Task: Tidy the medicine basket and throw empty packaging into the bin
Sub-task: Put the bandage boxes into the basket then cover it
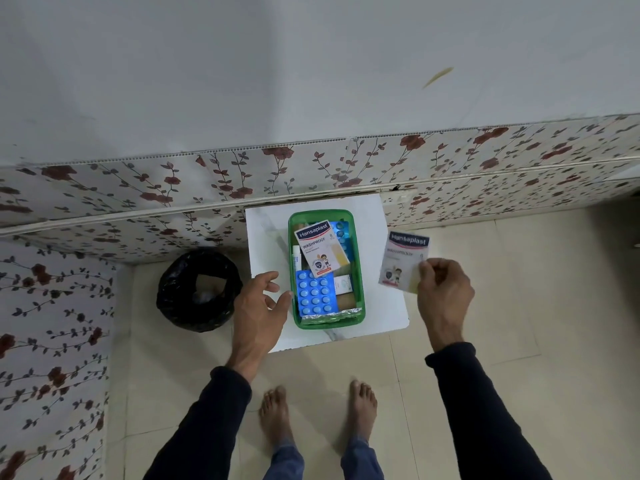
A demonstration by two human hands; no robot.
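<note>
A green medicine basket point(358, 271) stands on a small white table point(266, 237). Inside lie a Hansaplast plaster box point(320, 249), a blue blister pack point(316, 294), a white tube point(296, 258), a small white box point(343, 285) and other blue strips at the back. My right hand point(445, 292) holds a second Hansaplast pack point(403, 261) in the air, right of the basket. My left hand point(261, 303) hovers with spread fingers at the basket's left rim, holding nothing. A bin point(199, 289) lined with a black bag stands on the floor, left of the table.
The table stands against a wall with floral panels point(207, 174). The floor is beige tile point(485, 341). My bare feet point(318, 414) stand just in front of the table. Some rubbish lies inside the bin.
</note>
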